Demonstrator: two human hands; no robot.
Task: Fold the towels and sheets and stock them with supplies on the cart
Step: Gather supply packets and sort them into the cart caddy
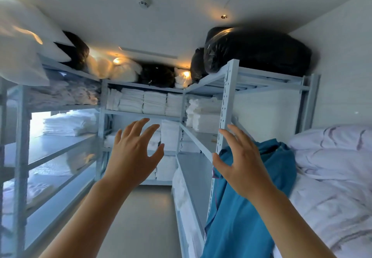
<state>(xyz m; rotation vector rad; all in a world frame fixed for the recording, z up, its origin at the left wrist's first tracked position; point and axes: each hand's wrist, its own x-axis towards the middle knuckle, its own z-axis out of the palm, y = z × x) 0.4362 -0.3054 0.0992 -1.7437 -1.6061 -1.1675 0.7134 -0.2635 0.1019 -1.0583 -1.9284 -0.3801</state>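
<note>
Both hands up mid-frame, fingers apart, holding nothing: left hand [131, 153], right hand [239, 163]. Folded towels [153, 103] on the shelf above and beyond the fingers, untouched.

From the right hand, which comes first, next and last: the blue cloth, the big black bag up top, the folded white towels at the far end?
1. Blue cloth, right beside the right hand.
2. Big black bag, above on the right rack.
3. Folded white towels, far back shelf.
</note>
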